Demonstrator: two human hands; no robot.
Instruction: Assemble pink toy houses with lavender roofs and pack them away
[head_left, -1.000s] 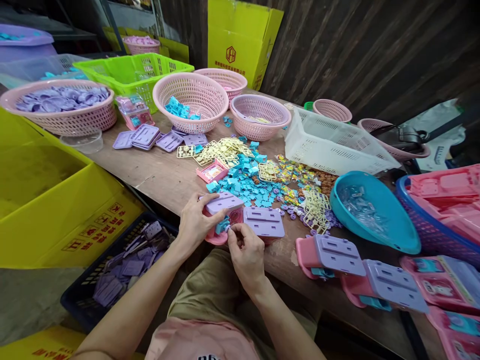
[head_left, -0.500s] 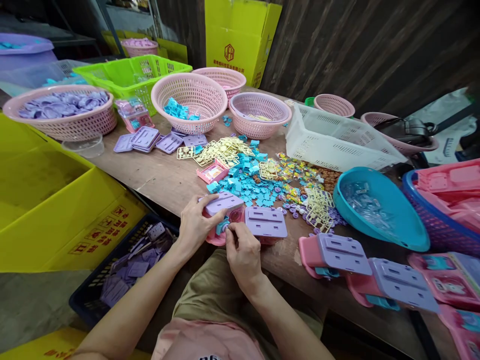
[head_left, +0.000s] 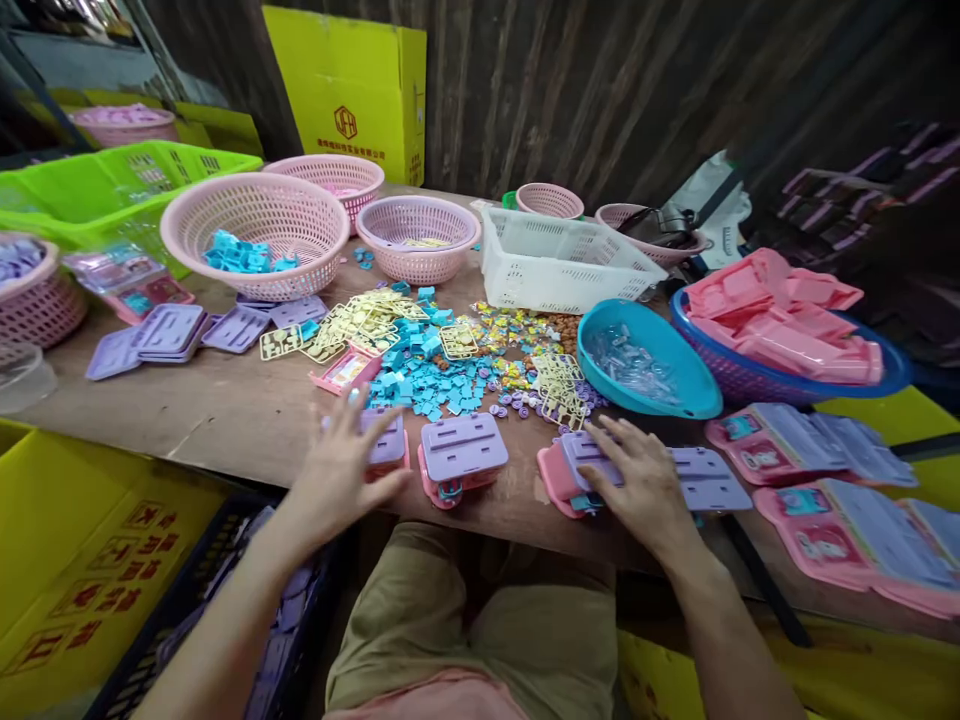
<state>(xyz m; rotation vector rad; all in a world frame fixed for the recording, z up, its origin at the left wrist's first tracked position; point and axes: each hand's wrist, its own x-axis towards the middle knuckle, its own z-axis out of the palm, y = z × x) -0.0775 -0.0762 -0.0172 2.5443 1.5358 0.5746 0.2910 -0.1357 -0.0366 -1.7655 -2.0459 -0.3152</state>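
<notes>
My left hand is spread beside a pink toy box with a purple lid, partly hidden behind the fingers. Between my hands a second such box stands by the table's near edge, a small blue piece showing on its front. My right hand reaches over a third purple-lidded box, fingers apart and resting on or just above its lid. Another purple lid shows to the right of that hand. Beyond the boxes lie heaped blue pieces and cream part frames.
Pink baskets, a white crate and a turquoise basin of clear parts stand farther back. At right, a blue basket holds pink shells. Stacked purple panels lie left. A dark crate sits below the edge.
Both hands have let go of the toy box with the blue piece and moved apart, left hand leftward, right hand rightward to another box. The view has turned right.
</notes>
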